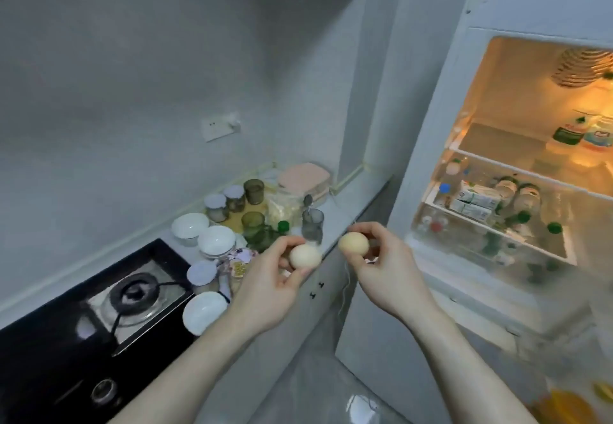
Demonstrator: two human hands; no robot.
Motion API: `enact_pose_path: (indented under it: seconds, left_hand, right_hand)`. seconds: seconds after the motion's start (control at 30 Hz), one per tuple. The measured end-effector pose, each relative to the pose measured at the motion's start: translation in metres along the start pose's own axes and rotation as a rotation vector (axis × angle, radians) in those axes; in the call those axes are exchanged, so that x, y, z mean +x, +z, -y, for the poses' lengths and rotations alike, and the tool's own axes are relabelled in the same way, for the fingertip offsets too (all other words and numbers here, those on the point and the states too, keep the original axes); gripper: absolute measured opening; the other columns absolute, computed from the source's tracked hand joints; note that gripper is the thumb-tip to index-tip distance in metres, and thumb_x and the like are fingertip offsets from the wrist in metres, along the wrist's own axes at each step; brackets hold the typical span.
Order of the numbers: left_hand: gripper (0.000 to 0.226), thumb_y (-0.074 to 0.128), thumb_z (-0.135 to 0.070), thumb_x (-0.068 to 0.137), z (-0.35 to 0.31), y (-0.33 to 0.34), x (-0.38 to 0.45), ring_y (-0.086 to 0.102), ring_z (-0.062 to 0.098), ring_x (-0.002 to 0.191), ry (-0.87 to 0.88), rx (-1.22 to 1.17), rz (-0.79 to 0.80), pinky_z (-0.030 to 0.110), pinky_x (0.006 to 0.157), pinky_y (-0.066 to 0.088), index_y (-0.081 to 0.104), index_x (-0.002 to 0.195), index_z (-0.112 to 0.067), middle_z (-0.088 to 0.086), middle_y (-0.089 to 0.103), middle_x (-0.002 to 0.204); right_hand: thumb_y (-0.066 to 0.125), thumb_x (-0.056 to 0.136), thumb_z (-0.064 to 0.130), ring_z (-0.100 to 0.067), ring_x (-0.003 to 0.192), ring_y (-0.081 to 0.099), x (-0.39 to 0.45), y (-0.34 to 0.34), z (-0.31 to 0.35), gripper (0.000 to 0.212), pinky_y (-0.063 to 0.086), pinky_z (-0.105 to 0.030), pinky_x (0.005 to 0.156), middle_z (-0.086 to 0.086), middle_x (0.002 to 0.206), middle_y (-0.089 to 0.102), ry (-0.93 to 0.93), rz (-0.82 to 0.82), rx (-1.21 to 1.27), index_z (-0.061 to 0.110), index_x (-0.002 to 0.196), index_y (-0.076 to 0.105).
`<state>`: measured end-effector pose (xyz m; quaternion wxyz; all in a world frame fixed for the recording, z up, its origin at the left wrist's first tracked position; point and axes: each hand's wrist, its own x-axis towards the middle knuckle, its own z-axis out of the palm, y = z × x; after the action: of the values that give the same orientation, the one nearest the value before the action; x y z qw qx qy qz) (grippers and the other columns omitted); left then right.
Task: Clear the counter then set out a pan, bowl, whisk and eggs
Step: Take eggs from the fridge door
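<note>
Holding one egg in each hand, you stand between the open fridge (517,171) and the counter (335,221). Your left hand (265,291) pinches the paler egg (305,256) at its fingertips; your right hand (384,274) curls round the tan egg (353,244). Set them down gently on a bare patch of counter, or better inside the white bowl (204,313) by the gas burner (136,294), where they likely won't roll. Keep your grip light, and shut the fridge afterwards.

Your counter (345,204) is crowded on its left by bowls (216,240), jars (234,198) and glasses (312,224); bare room lies only at its right end, beside the open fridge (464,145).
</note>
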<state>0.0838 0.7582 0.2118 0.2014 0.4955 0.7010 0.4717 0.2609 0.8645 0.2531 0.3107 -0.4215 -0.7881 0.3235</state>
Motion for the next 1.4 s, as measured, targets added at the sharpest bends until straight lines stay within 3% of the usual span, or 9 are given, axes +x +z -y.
enact_pose_path:
  seconds: [0.1,0.3,0.43,0.53,0.8,0.87,0.97,1.23,1.4]
  left_hand:
    - [0.033,0.069,-0.022,0.092,0.016,-0.049,-0.044,0.065,0.005,0.090,-0.082,-0.013,-0.109,0.026,0.079,0.057,0.059,0.116,-0.041,-0.018,0.070,0.099]
    - [0.034,0.069,-0.022,0.092,0.054,-0.136,-0.149,0.062,0.005,0.081,-0.280,0.049,-0.365,0.028,0.077,0.056,0.058,0.116,-0.042,-0.012,0.068,0.092]
    - [0.036,0.067,-0.022,0.094,0.076,-0.189,-0.230,0.063,0.005,0.069,-0.441,0.082,-0.495,0.020,0.071,0.052,0.056,0.118,-0.045,-0.008,0.065,0.087]
    - [0.036,0.067,-0.023,0.094,0.092,-0.225,-0.293,0.064,0.003,0.071,-0.524,0.088,-0.604,0.023,0.076,0.054,0.055,0.118,-0.046,-0.007,0.066,0.090]
    - [0.033,0.066,-0.023,0.092,0.128,-0.276,-0.440,0.062,0.001,0.083,-0.725,0.151,-0.818,0.029,0.081,0.056,0.055,0.115,-0.044,-0.010,0.067,0.086]
    - [0.032,0.065,-0.024,0.093,0.136,-0.286,-0.480,0.062,0.001,0.085,-0.791,0.159,-0.869,0.029,0.081,0.056,0.054,0.118,-0.042,-0.012,0.067,0.093]
    - [0.031,0.065,-0.026,0.095,0.145,-0.300,-0.525,0.063,0.002,0.088,-0.859,0.179,-0.923,0.019,0.071,0.052,0.052,0.119,-0.041,-0.016,0.066,0.098]
    - [0.029,0.062,-0.024,0.096,0.160,-0.335,-0.599,0.063,0.000,0.087,-0.968,0.207,-1.059,0.015,0.067,0.047,0.051,0.118,-0.040,-0.017,0.066,0.098]
    - [0.025,0.060,-0.028,0.095,0.172,-0.343,-0.619,0.065,0.002,0.087,-1.016,0.194,-1.165,0.022,0.069,0.051,0.052,0.116,-0.039,-0.017,0.068,0.098]
  right_hand:
    - [0.072,0.089,0.028,-0.006,0.081,0.063,-0.011,0.047,0.029,0.025,0.051,-0.024,0.076,0.017,0.097,0.065,-0.055,0.158,0.045,0.036,0.111,0.064]
    - [0.073,0.088,0.027,0.001,0.093,0.062,-0.053,0.148,0.094,0.027,0.049,-0.018,0.079,0.021,0.106,0.065,-0.212,0.456,0.108,0.039,0.109,0.062]
    - [0.073,0.087,0.025,0.003,0.087,0.063,-0.097,0.215,0.141,0.028,0.051,-0.018,0.075,0.021,0.100,0.068,-0.307,0.612,0.135,0.038,0.109,0.062]
    - [0.073,0.087,0.025,0.004,0.086,0.063,-0.140,0.259,0.180,0.029,0.050,-0.014,0.072,0.017,0.099,0.069,-0.367,0.749,0.138,0.040,0.110,0.062]
    - [0.073,0.088,0.031,-0.003,0.090,0.064,-0.254,0.354,0.247,0.026,0.054,-0.024,0.078,0.017,0.102,0.066,-0.457,1.033,0.144,0.042,0.109,0.061]
    - [0.072,0.088,0.032,-0.003,0.090,0.064,-0.285,0.377,0.260,0.026,0.052,-0.022,0.077,0.016,0.105,0.065,-0.485,1.096,0.145,0.042,0.109,0.061]
    - [0.072,0.090,0.029,-0.004,0.092,0.062,-0.319,0.402,0.278,0.027,0.047,-0.016,0.075,0.015,0.106,0.062,-0.506,1.167,0.149,0.038,0.113,0.062]
    - [0.072,0.089,0.030,-0.004,0.093,0.064,-0.382,0.461,0.307,0.028,0.051,-0.018,0.078,0.014,0.109,0.064,-0.556,1.300,0.140,0.040,0.112,0.060]
    - [0.071,0.090,0.025,-0.005,0.078,0.066,-0.398,0.494,0.322,0.026,0.049,-0.010,0.058,0.009,0.110,0.063,-0.572,1.380,0.132,0.033,0.113,0.062]
